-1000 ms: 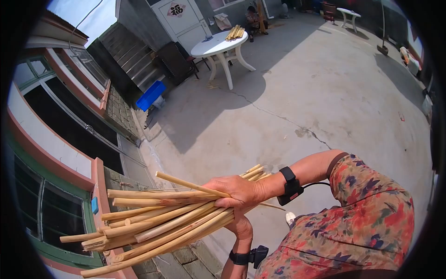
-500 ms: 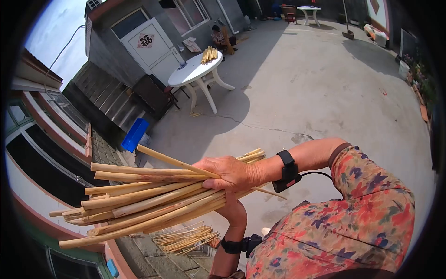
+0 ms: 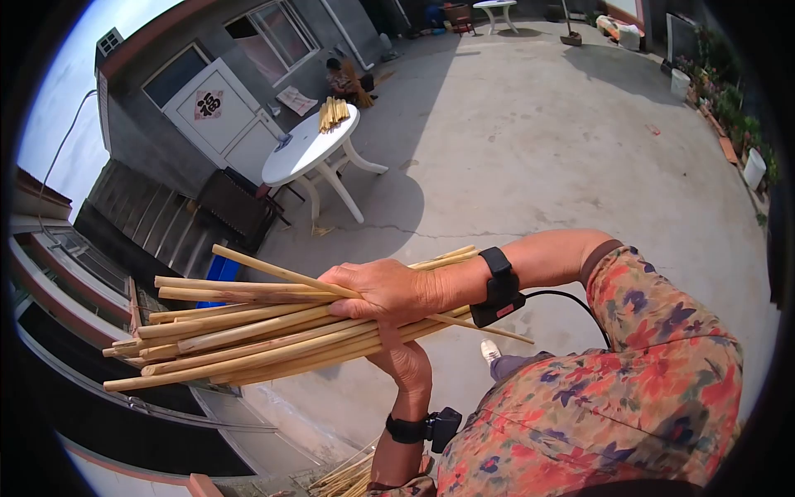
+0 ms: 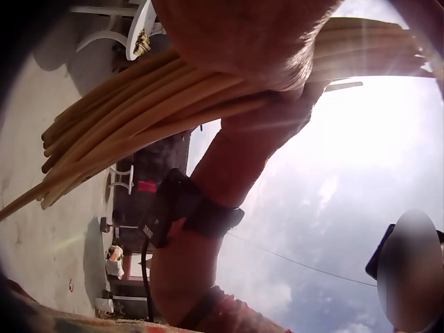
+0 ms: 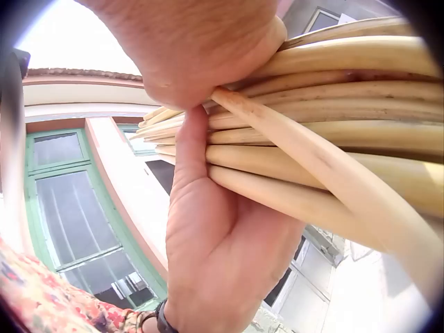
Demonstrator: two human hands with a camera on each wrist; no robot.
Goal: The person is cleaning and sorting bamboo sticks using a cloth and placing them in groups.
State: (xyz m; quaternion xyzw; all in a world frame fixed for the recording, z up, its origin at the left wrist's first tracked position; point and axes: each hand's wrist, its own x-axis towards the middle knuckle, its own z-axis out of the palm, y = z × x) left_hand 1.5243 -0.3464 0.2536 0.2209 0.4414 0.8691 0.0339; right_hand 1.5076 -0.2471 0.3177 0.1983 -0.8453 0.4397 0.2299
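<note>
A thick bundle of pale yellow stalks [image 3: 240,341] lies across both hands in the head view, its thicker cut ends fanning to the left. My right hand [image 3: 383,290] grips the bundle from above, thumb laid along it. One stalk [image 3: 277,271] crosses over the others at a slant and passes under this hand. Below, my left hand [image 3: 406,364] holds the bundle from underneath, its fingers mostly hidden by the stalks. In the right wrist view the left palm and thumb [image 5: 222,243] press against the stalks, close to the right hand [image 5: 201,48].
A white round table [image 3: 310,149] bears another stalk bundle [image 3: 334,114]. A person [image 3: 348,81] sits beyond it by the wall. Thin loose stalks [image 3: 348,478] lie low in front. A blue crate [image 3: 220,277] stands behind the held bundle, and concrete yard [image 3: 530,157] extends to the right.
The head view has swung, so the table and yard now sit further left and lower. Both hands keep their hold on the bundle, which looks more level.
</note>
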